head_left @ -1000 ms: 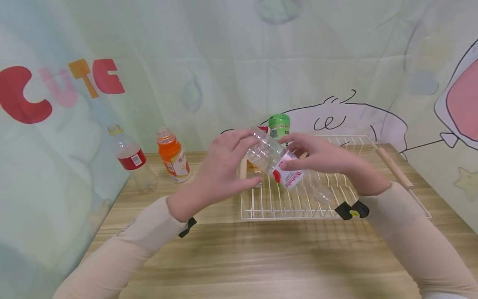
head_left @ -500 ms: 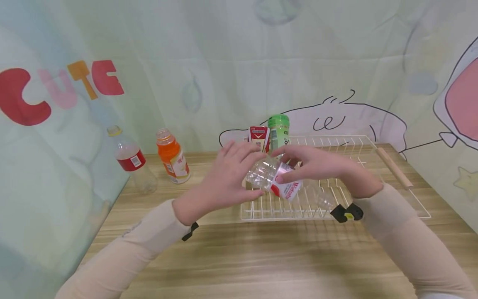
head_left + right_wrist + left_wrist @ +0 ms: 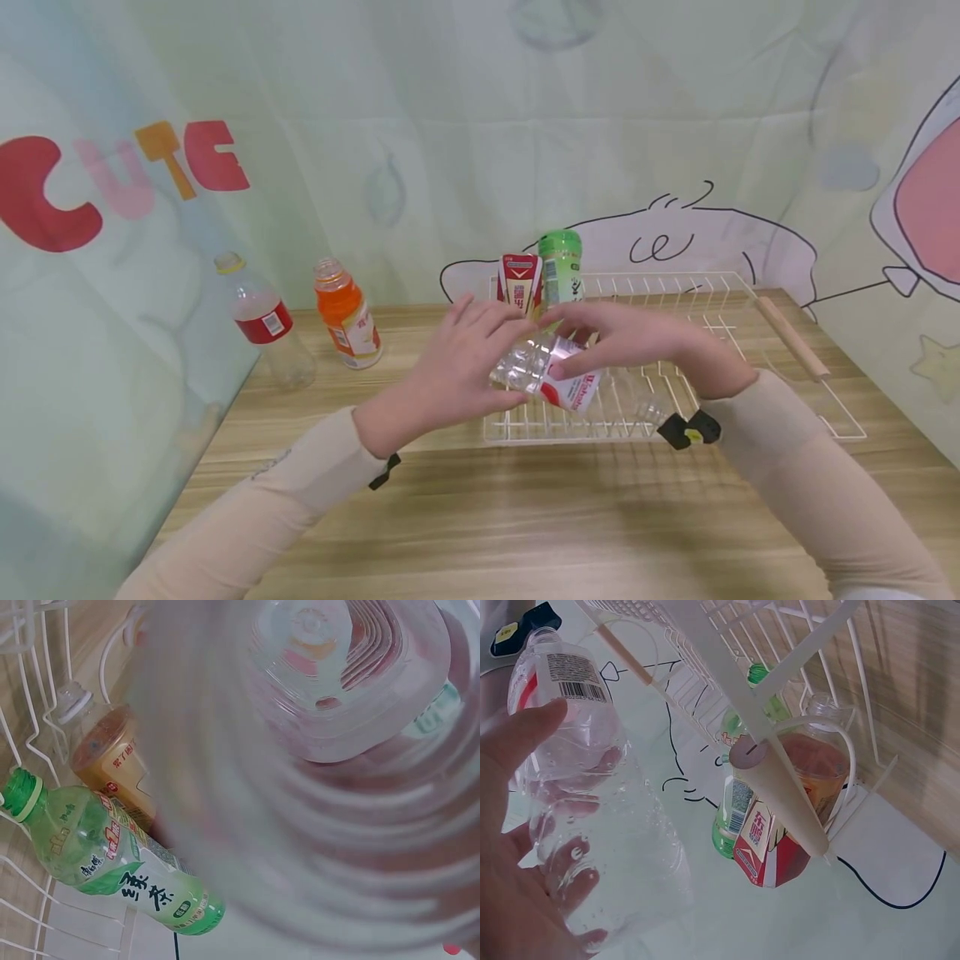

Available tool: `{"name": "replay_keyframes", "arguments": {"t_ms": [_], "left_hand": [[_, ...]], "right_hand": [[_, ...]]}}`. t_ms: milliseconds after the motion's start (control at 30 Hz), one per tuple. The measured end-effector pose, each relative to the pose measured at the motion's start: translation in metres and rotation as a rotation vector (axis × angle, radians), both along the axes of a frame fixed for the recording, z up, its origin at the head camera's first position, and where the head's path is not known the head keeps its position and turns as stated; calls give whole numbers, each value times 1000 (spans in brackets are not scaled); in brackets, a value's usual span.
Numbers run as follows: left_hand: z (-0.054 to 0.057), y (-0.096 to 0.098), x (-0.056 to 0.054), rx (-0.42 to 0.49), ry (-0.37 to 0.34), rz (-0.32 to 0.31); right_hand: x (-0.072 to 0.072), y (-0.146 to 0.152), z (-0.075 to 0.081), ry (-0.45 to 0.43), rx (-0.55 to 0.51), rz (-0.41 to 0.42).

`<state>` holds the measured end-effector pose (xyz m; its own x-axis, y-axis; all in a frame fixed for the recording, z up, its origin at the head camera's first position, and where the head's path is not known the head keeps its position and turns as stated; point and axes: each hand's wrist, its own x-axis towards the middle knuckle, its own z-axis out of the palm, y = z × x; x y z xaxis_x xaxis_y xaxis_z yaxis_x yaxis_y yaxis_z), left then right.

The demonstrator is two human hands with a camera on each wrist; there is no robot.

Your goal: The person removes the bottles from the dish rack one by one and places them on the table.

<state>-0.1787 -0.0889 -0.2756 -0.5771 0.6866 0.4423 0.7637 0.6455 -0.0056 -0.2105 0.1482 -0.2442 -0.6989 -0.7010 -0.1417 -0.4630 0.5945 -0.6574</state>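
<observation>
Both hands hold a clear plastic bottle (image 3: 566, 387) with a pink, white and red label, tilted over the white wire rack (image 3: 495, 437). The left hand (image 3: 468, 367) grips its base end; in the left wrist view the thumb lies in front of the bottle and fingers show through it. With thumb and fingers on the label, the right hand (image 3: 626, 337) grips the middle. Its neck points down toward the right wrist. Behind it in the rack, neck down, stand a green bottle (image 3: 120, 862) and an amber bottle (image 3: 124, 769) with a red base.
At the left of the wooden table (image 3: 480, 517) stand a clear bottle (image 3: 262, 321) with a red label and an orange bottle (image 3: 347, 312), both uncapped. The rack has a wooden handle (image 3: 792, 337) on its right. A printed curtain (image 3: 450, 133) hangs behind.
Both hands have lowered the clear bottle toward the rack, shifting it slightly left. The red base of the amber bottle has come into fuller view. The standing bottles have not moved.
</observation>
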Motion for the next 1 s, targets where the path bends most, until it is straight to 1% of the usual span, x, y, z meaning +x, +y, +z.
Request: {"name": "replay_keyframes", "arguments": {"t_ms": [300,500,633,767,900,1000], "left_hand": [[-3,-3,-2,38,-2,-14],[-1,-7,-3,57,-4,3],[1,-12,-5,91,4,20],[2,-20,-10,147,40,29],[2,-31,-15,218,70,33],[1,-39,-19,273,76,45]], "right_hand": [[-3,-2,0,4,-8,21],[-6,-5,4,25,6,3],[-8,-4,10,48,-4,-12],[-10,2,17,40,-55,-82],[-14,12,23,13,-157,-182],[-18,21,27,17,-218,-251]]}}
